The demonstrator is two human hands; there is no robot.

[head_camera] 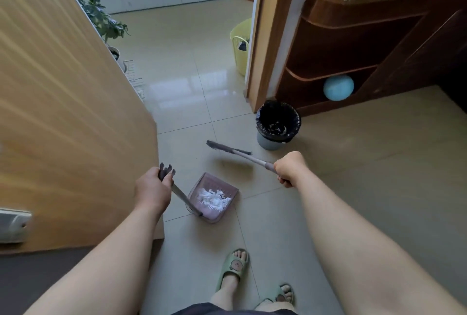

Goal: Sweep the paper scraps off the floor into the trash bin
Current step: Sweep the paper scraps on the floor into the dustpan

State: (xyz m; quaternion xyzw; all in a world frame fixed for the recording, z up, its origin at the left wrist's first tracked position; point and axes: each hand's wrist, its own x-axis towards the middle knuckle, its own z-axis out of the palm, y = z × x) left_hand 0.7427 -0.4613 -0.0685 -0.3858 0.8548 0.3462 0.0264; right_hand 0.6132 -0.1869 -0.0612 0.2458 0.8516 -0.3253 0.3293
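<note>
— What is held by the hands, and of what material are the things made?

— A thin metal rod is gripped by the left hand (151, 188); its fingers are curled closed around the rod, just under the grey forked top. The rod is joined to a pale purple plastic dustpan (216, 182), nearly square, with a ribbed back wall. The right hand (290, 168) is closed as a fist around the silver handle of the broom (228, 149), whose long flat grey head is seen over the floor (192, 82), between the dustpan and the bin.

— Where are the paper scraps (213, 199) found?

— A white crumpled heap is seen inside the dustpan, low over the glossy beige tiles. More white pieces are seen in the trash bin (267, 141), a round grey-blue bucket lined with a wrinkled black bag (278, 112). It is placed beyond the broom, near a dark wooden shelf (353, 44).

— What cannot be made out?

— Whether the dustpan is touching the floor cannot be told. The broom head is blurred, so single bristles are not distinguished. The fingertips of the right hand are hidden under the knuckles. The wood-grain door (63, 100) at the left is cut off by the edge.
</note>
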